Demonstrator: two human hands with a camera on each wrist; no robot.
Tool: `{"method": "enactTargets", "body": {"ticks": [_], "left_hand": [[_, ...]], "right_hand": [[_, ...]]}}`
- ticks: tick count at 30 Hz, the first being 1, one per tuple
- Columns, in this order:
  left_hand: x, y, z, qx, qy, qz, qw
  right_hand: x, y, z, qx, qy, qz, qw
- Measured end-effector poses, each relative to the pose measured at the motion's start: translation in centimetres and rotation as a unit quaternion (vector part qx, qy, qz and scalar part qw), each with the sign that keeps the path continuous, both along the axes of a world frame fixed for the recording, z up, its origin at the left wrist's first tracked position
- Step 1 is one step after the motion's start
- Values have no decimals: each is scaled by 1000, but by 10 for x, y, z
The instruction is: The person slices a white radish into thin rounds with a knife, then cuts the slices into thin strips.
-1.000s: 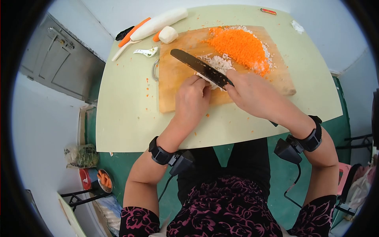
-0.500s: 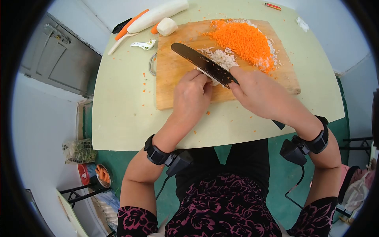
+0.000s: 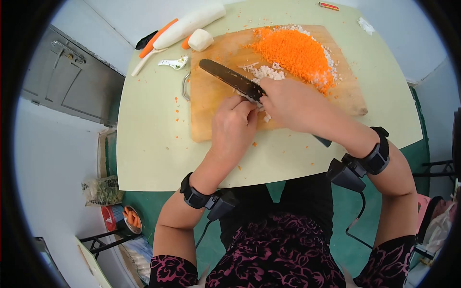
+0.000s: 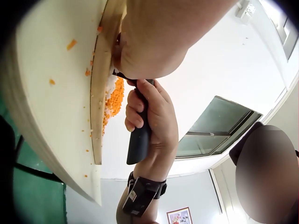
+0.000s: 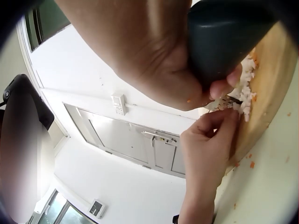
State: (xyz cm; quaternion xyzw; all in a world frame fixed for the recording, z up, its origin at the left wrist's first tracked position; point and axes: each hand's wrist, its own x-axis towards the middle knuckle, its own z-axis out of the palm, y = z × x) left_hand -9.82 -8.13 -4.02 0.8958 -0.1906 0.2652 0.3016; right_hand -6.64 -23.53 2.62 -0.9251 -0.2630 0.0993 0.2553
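Observation:
In the head view, my right hand [image 3: 293, 105] grips a knife [image 3: 228, 77], its dark blade slanting up and left over the wooden board [image 3: 206, 115]. Its dark handle [image 4: 139, 140] shows in the left wrist view, with fingers wrapped round it. My left hand [image 3: 233, 127] has curled fingers beside the blade; in the right wrist view its thumb and fingertips [image 5: 229, 116] pinch at a white piece mostly hidden by them and the knife. Chopped white bits [image 3: 267, 72] lie just beyond the blade, and a mound of minced orange carrot [image 3: 293, 53] covers the board's upper right.
Left of the board's top lie a long white radish [image 3: 189, 24], a carrot [image 3: 158, 38], a cut white chunk [image 3: 200, 40] and a white spoon [image 3: 173, 63]. A metal handle [image 3: 185, 86] sticks out at the board's left edge. A red item [image 3: 329, 6] lies at the table's back.
The knife and my right hand have moved left and a little toward the near side, with the blade still beside my left fingers. My left hand stays in nearly the same place on the board.

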Motion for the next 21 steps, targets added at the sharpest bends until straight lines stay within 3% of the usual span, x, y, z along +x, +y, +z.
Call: {"method": "enactTargets", "body": {"ticks": [4,7,21], "left_hand": [[0,1,-1,8,-2,10,1000],[0,0,1,8,-4,15,1000],[0,-1,2,20,5,20,1000]], "right_hand": [[-6,-11,6,25,-28,-48,998],[-19,-20,9,10,-79,-11,997],[-38,-19,5,-40,-58,-4,998]]}}
